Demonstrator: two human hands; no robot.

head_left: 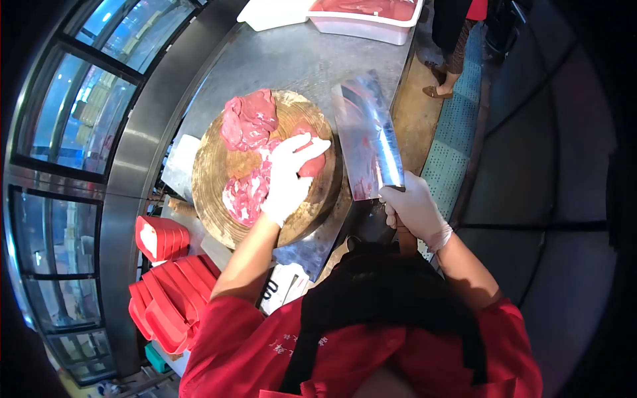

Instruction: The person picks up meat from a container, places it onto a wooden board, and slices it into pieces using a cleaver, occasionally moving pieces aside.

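A round wooden chopping block [212, 199] stands on the metal table, with a pile of red meat [249, 119] at its upper left and paler, fatty cut meat [244, 197] at its lower left. My left hand [290, 179], in a white glove, rests over the block with its fingers apart on a smooth piece of meat [314, 164]. Gloved too, my right hand [417, 209] is wrapped round the handle of a broad cleaver [368, 136]. The blade is raised to the right of the block, apart from the meat.
A white tray of meat [365, 26] stands at the table's far end beside a white container [275, 12]. Red baskets [176, 298] are stacked at the lower left. Another person's legs [454, 63] show at the upper right, near green floor mats [448, 156].
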